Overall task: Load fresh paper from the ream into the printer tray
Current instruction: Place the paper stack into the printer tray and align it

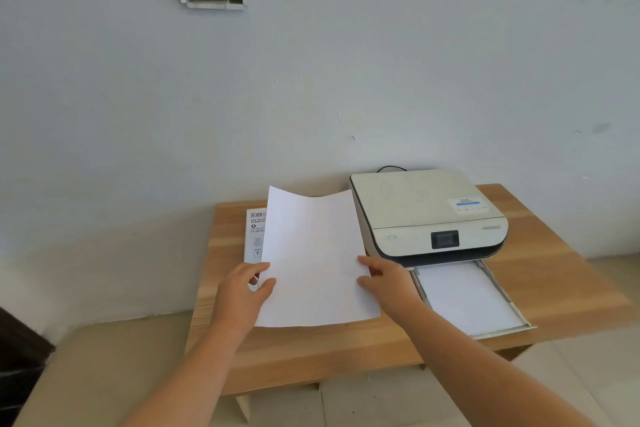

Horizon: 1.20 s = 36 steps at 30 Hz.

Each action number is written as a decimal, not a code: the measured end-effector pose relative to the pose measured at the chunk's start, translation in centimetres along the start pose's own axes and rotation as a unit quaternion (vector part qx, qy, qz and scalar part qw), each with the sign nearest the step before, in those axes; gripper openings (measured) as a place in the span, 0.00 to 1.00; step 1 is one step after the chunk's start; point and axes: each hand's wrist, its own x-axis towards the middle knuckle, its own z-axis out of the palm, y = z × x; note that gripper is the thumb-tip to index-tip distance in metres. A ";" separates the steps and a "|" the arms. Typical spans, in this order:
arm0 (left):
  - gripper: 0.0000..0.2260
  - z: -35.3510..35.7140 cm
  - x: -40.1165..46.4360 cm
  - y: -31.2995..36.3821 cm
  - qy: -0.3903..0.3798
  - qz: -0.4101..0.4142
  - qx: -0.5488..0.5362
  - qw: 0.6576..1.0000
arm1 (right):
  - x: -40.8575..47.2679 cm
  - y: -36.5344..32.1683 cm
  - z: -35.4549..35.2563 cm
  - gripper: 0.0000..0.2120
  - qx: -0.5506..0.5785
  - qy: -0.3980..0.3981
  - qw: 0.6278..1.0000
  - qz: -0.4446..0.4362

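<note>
Head view: both hands, left hand [242, 291] and right hand [384, 279], are pinching the paper stack [315, 253] by its side edges above the ream [254, 236]; next, carrying it rightward into the open printer tray [498, 291] near the desk's front edge.

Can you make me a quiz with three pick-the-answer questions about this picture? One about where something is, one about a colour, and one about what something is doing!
1. Where is the pulled-out white paper tray?
A. at the front of the cream and black printer
B. on top of it
C. behind it

2. What colour is the small screen on the printer's front panel?
A. red
B. black
C. yellow

3. What is happening to the white sheets of paper?
A. lying flat in the tray
B. crumpled into a ball
C. held up at the side edges by the left hand and right hand

Answers: 1 A, the tray juts out below the front panel. 2 B, the screen is dark. 3 C, fingers curl round both edges above the light wooden table.
</note>
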 end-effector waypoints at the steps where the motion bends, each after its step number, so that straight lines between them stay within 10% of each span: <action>1: 0.13 0.4 0.1 0.2 -0.001 0.003 -0.001 1.000 | 0.1 0.2 -0.4 0.21 0.003 0.004 1.000 0.003; 36: 0.13 17.1 -1.5 13.9 0.053 0.000 0.028 0.998 | 7.0 9.8 -18.7 0.21 0.038 -0.034 0.998 -0.022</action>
